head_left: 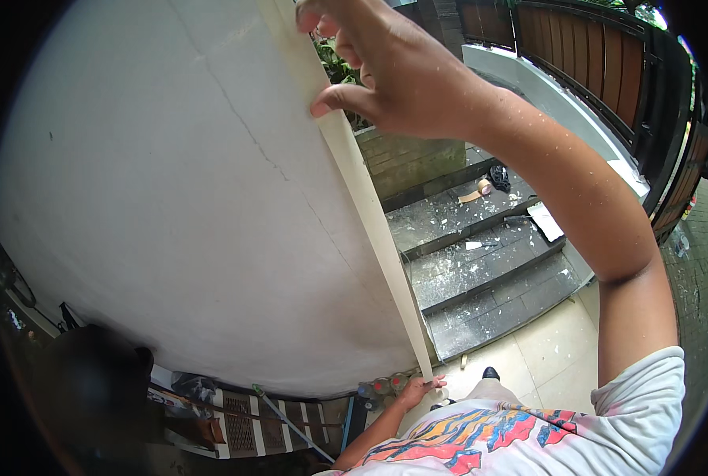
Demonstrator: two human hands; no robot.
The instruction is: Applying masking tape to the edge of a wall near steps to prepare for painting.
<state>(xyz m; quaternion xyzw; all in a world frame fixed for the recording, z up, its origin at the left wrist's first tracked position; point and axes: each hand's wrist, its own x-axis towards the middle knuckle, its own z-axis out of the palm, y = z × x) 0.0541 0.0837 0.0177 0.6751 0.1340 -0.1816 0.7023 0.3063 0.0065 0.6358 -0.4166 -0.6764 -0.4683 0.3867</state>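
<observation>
A long cream strip of tape [370, 210] runs down the vertical edge of a white wall [171, 182]. My right hand [378, 71] is raised at the top of the strip, its thumb resting on the tape and its fingers spread around the wall's edge; the fingertips are partly cut off by the frame. Far below, my left hand [419, 390] is at the strip's lower end, with fingers closed around it as far as the small view shows. Thin cracks run down the wall beside the strip.
Dark tiled steps [481, 274], spattered with white, descend right of the wall. On them lie a tape roll [484, 187], a black plastic bag [499, 178] and a white sheet [544, 222]. A slatted gate [584, 63] stands behind; a striped rack [267, 424] sits lower left.
</observation>
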